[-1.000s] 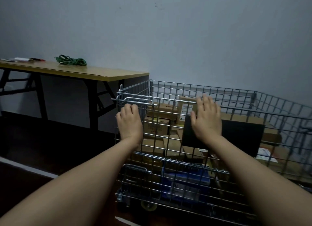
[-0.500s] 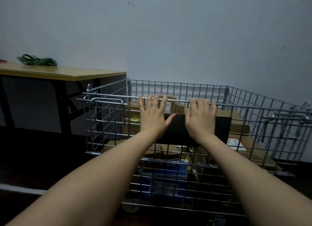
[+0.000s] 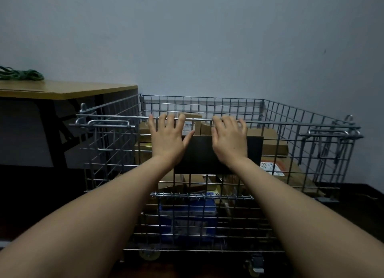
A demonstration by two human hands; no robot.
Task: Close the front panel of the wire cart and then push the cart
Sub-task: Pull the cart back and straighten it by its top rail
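Note:
The wire cart [image 3: 291, 115] stands in front of me against the grey wall, filled with cardboard boxes [image 3: 272, 140]. Its front panel [image 3: 116, 169] is upright, with a black plate [image 3: 203, 153] fixed to the mesh. My left hand [image 3: 166, 138] and my right hand [image 3: 229, 139] lie flat against the panel, fingers hooked over its top rail [image 3: 270, 123], about a hand's width apart. A latch bar [image 3: 108, 123] sits at the left top corner and another latch [image 3: 330, 132] at the right corner.
A wooden table [image 3: 68, 89] with dark legs stands left of the cart, touching its far left corner, with a green rope [image 3: 20, 75] on it. The wall is right behind the cart. A blue box [image 3: 187, 219] lies low inside. Castors [image 3: 254, 265] show underneath. Dark floor lies on both sides.
My left hand has left the left latch and joined the right hand at the middle of the top rail. The cart now faces me squarely and looks centred.

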